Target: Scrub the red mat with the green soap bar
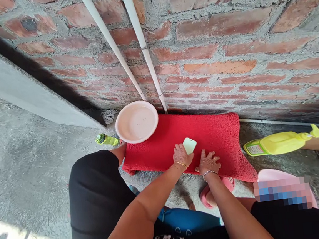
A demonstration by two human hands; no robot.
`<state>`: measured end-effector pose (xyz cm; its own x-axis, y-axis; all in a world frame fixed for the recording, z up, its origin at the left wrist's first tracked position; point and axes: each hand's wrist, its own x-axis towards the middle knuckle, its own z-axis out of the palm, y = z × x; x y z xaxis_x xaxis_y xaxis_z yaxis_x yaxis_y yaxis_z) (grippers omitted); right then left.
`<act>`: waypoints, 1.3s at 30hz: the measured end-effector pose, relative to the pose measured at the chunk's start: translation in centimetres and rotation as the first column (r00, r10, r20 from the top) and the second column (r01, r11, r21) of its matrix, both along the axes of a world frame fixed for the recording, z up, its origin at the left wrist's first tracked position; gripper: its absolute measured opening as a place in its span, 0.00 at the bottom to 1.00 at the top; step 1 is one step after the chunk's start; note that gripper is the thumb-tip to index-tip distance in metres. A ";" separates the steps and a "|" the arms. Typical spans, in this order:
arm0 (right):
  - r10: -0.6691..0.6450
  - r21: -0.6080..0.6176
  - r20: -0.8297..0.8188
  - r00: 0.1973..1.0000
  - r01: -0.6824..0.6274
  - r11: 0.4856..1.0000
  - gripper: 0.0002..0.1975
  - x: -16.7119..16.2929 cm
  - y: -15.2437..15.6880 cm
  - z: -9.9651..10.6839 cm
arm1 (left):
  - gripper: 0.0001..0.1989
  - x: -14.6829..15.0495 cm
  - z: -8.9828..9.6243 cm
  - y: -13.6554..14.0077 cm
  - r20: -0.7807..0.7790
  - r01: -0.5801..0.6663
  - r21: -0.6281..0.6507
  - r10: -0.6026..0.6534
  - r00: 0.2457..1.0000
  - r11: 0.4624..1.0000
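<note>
Pale mint-green, flat block with rounded corners lies on the bright red, rough-textured cloth, a little right of the cloth's middle. Its visible end points away from the person, towards the brick wall, and leans slightly right; its long axis seems to run that way too, though the hand covers the near end, whereas the cloth's long axis runs left to right. The left hand has its fingers clamped on the block's near end; the right hand rests on the cloth near its front edge, fingers spread apart. Counted, there are one block, one cloth, one round, pale pink plastic basin at the cloth's back left corner, two thin white pipes up the wall, one small lime-green bottle left of the cloth and one large yellow pump bottle to its right.
</note>
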<state>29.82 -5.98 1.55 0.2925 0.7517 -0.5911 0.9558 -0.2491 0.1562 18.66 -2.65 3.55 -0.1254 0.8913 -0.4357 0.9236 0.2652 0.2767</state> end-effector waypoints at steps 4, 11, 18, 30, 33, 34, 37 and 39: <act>-0.010 -0.016 0.008 1.000 0.010 1.000 0.54 0.0 0.1 0.1 | 0.34 -0.7 0.7 -0.2 0.019 0.005 -0.008 -0.005 1.000 1.000; -0.002 -0.006 0.004 1.000 0.002 1.000 0.56 -0.1 0.1 -0.1 | 0.27 -9.1 1.6 1.2 -0.125 -0.240 0.018 0.241 0.963 0.971; 0.004 0.013 0.004 1.000 -0.004 1.000 0.56 0.1 0.0 -0.3 | 0.29 -4.7 0.3 -2.6 -0.078 -0.104 -0.031 0.101 0.992 0.994; -0.010 0.001 -0.008 1.000 0.010 1.000 0.53 0.1 0.0 0.1 | 0.28 -13.7 1.5 -3.3 -0.170 -0.361 0.015 0.358 0.918 0.933; -0.015 -0.004 -0.011 1.000 0.015 1.000 0.53 0.1 0.0 0.2 | 0.27 -14.6 1.4 -4.2 -0.203 -0.434 -0.021 0.421 0.884 0.901; -0.018 -0.006 -0.011 1.000 0.018 1.000 0.53 0.1 0.0 0.2 | 0.28 -14.0 1.3 -4.6 -0.202 -0.421 -0.031 0.407 0.891 0.907; -0.016 0.000 -0.014 1.000 0.016 1.000 0.53 0.2 -0.1 0.1 | 0.27 -10.5 0.9 -6.2 -0.154 -0.268 -0.045 0.258 0.954 0.962; -0.015 0.003 -0.011 1.000 0.015 1.000 0.53 0.3 -0.1 0.1 | 0.28 -7.9 0.6 -7.3 -0.086 -0.134 -0.056 0.129 0.988 0.989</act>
